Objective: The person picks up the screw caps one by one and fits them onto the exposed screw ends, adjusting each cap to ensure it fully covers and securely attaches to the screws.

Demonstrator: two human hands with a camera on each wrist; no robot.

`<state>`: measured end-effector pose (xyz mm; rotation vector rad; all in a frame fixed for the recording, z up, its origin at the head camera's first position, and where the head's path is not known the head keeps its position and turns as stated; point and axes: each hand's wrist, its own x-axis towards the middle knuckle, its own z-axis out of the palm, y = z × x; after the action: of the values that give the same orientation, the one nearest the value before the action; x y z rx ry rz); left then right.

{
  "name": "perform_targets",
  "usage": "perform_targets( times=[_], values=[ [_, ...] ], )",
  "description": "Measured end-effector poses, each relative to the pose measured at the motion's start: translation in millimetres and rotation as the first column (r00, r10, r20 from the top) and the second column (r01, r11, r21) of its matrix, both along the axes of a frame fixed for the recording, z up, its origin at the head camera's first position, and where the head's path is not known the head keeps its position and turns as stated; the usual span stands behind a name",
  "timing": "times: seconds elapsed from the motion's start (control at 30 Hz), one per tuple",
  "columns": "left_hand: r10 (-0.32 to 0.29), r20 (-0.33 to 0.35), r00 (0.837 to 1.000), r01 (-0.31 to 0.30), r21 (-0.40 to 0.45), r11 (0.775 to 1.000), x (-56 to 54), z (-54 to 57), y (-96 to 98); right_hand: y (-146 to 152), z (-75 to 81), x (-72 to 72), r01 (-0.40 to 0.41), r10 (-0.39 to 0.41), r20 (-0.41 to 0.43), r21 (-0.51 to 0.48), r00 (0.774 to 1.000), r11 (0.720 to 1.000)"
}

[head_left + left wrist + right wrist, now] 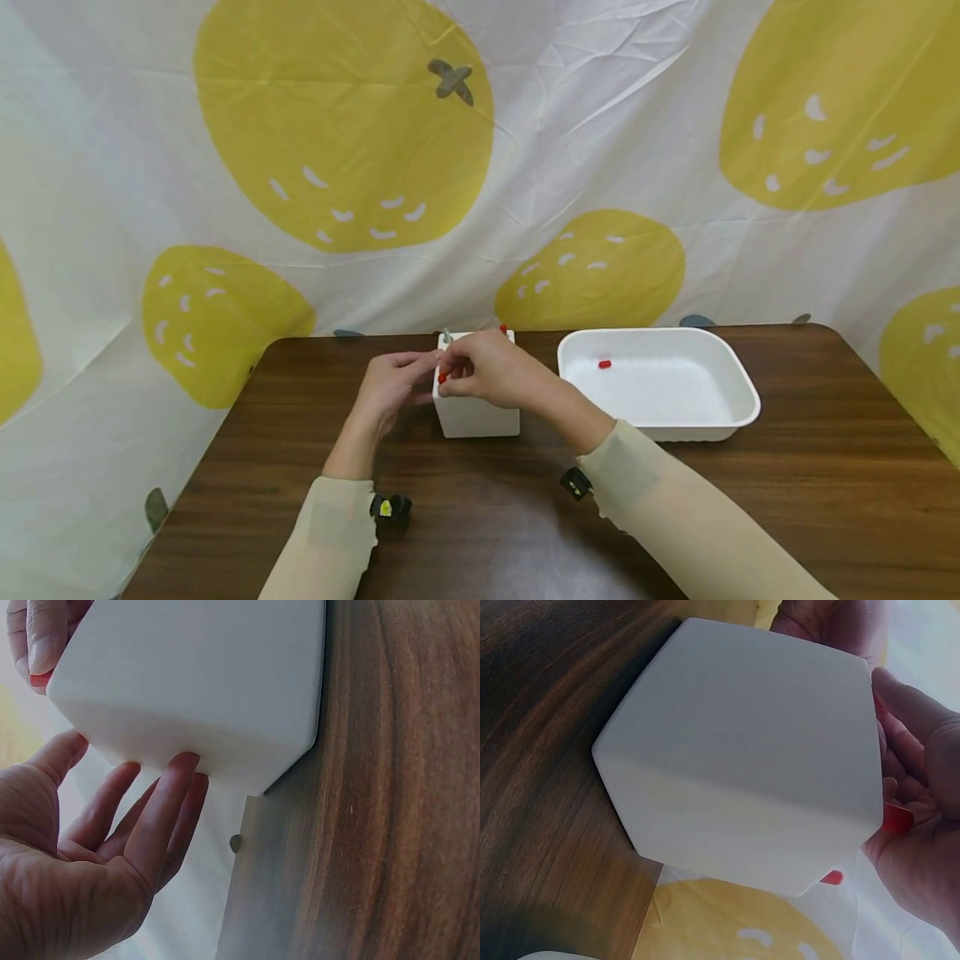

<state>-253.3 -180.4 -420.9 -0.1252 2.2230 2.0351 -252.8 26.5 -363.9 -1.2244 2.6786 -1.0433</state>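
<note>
A white box [480, 417] stands on the table, and small red pieces poke up from its top. My right hand [491, 362] is over the top, pinching a small red peg-like piece [442, 378] between thumb and fingers at the near left corner. Fingertips of my left hand [390, 387] touch the box's left side, fingers loosely extended, as the left wrist view shows. Another red piece [898, 817] stands at the top edge in the right wrist view, and one more [503, 327] sits at the far right corner. A greyish upright piece [447, 335] rises at the far left corner.
To the right of the box is a white tray [660, 434] with one small red piece [605, 364] lying inside. The brown wooden table [480, 517] ends at a hanging cloth [525, 167] with yellow fruit shapes behind it.
</note>
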Motion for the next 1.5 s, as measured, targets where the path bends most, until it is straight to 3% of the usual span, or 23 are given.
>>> perform_targets(
  times=[0.43, 0.7, 0.9, 1.07, 1.5],
  values=[
    [0.013, 0.012, 1.0, -0.014, 0.006, 1.0, 0.1, 0.2, 2.5, 18, 7.8, 0.1, 0.062, -0.061, 0.02, -0.044, 0.998, 0.997],
    [0.032, 0.028, 0.999, -0.032, 0.0, 0.999, -0.9, -0.4, 3.7, 40, 15.5, -1.6, 0.107, -0.091, 0.156, -0.101, 0.984, 0.989],
    [0.036, 0.038, 0.999, -0.036, -0.018, 0.999, -1.3, 0.5, 4.0, 58, 17.8, -6.2, 0.135, -0.123, 0.107, -0.112, 0.987, 0.985],
    [0.039, 0.039, 0.999, -0.038, -0.02, 0.999, -2.0, -1.0, 3.0, 78, 17.5, -10.1, 0.172, -0.154, 0.136, -0.134, 0.979, 0.976],
    [0.043, 0.031, 0.999, -0.042, -0.016, 0.999, -1.4, -0.4, 2.4, 139, 3.3, -25.3, 0.297, -0.295, 0.051, -0.038, 0.954, 0.954]
  ],
)
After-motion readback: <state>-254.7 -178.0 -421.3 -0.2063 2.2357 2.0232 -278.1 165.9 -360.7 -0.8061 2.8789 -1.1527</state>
